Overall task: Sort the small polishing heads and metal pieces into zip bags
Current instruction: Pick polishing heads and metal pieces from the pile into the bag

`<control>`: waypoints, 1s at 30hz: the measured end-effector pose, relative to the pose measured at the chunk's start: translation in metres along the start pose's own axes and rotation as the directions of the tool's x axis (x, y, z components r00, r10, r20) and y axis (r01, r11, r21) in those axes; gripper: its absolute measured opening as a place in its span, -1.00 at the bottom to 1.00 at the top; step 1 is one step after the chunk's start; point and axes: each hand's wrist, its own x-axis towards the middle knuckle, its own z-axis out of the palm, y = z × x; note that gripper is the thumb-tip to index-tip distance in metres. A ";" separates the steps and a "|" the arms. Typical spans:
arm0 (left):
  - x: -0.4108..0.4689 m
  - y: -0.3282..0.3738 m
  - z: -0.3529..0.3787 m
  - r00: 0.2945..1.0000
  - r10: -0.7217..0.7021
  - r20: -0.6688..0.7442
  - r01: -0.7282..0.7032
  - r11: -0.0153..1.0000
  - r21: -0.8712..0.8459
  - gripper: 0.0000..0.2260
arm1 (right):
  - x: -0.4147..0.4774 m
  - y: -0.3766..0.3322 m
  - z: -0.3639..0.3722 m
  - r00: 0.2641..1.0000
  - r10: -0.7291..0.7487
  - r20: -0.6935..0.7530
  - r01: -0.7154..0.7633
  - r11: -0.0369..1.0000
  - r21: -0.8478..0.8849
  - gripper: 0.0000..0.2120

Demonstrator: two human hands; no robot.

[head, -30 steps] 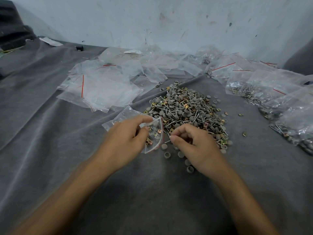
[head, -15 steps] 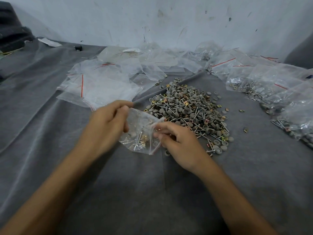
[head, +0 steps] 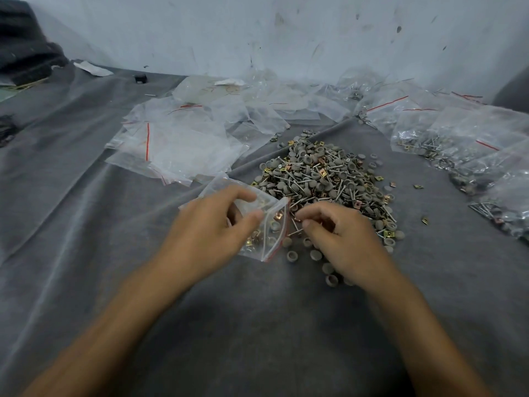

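A heap of grey polishing heads, pins and brass clips (head: 323,179) lies on the grey cloth (head: 86,224). My left hand (head: 209,233) pinches a small clear zip bag (head: 272,236) with a red seal, its mouth turned toward the heap; a few pieces sit inside. My right hand (head: 343,239) hovers at the heap's near edge, thumb and forefinger pinching small metal pieces (head: 296,222) just beside the bag's mouth. Several loose grey heads (head: 292,255) lie under and beside that hand.
Flat unfilled zip bags (head: 183,150) are piled at the back left. Filled bags (head: 463,144) crowd the right side. A white wall (head: 257,32) bounds the far edge, and dark fabric (head: 23,50) sits in the far left corner.
The left hand carried the bag toward me and back to the heap's edge, mouth facing right. The right hand left the bag's opening and now pinches pieces by the heap.
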 end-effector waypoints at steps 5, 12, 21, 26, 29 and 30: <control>-0.003 0.004 0.011 0.996 0.042 0.074 -0.048 0.996 0.080 -0.61 | -0.006 0.003 -0.013 0.981 -0.015 0.195 0.052 0.981 -0.185 -0.93; -0.004 0.009 0.014 0.993 0.056 0.099 -0.070 0.987 0.144 -0.64 | -0.006 0.000 -0.004 0.962 -0.059 0.267 0.162 0.909 -0.383 -0.82; -0.004 0.011 0.014 0.995 0.034 0.096 -0.043 0.995 0.093 -0.74 | -0.003 -0.003 0.008 0.985 -0.170 0.041 0.175 0.963 -0.204 -0.87; -0.004 0.010 0.013 0.996 0.034 0.086 -0.040 0.997 0.068 -0.75 | 0.001 -0.011 0.027 0.974 -0.203 0.102 0.223 0.944 -0.243 -0.73; -0.004 0.007 0.012 0.997 0.031 0.069 -0.035 0.998 0.049 -0.78 | 0.004 -0.009 0.022 0.975 -0.206 0.081 0.219 0.948 -0.230 -0.76; -0.004 0.006 0.011 0.998 0.029 0.062 -0.032 0.998 0.047 -0.79 | 0.005 -0.007 0.018 0.980 -0.188 0.061 0.197 0.956 -0.216 -0.81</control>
